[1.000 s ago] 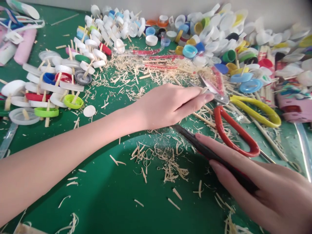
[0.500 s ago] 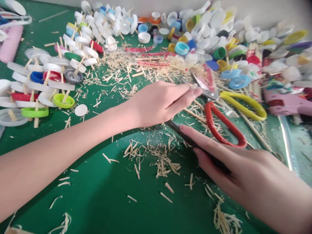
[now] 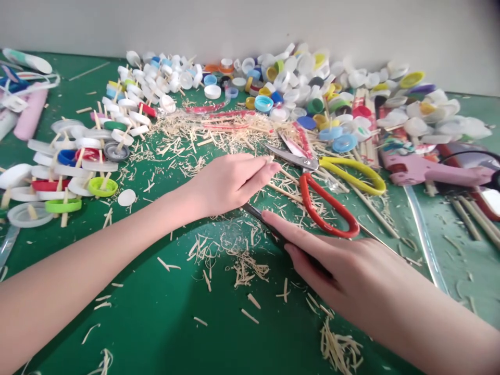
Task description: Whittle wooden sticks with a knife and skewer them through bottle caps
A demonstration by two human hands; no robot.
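My right hand (image 3: 332,260) is wrapped round a slim knife (image 3: 275,226) with a dark handle, its index finger laid along the top. The knife's far end goes out of sight beneath my left hand (image 3: 234,182). That left hand is closed, palm down, fingers pressed together; a small pale bit shows at its fingertips, but what it grips is hidden. Just beyond the fingertips lie scissors (image 3: 310,164) with one red and one yellow handle, blades slightly apart. Curly wood shavings (image 3: 248,265) are scattered on the green tabletop (image 3: 175,333) under and around both hands.
Bottle caps on short sticks (image 3: 78,172) stand in rows at the left. A heap of coloured caps (image 3: 289,88) lines the back by the wall. At the right are a pink glue gun (image 3: 433,169), a clear glue stick (image 3: 425,239) and wooden sticks (image 3: 375,211).
The view has tilted up, showing more wall and shifting the scene down, with the right side moving left. Both hands keep the same hold and nearly the same place over the table.
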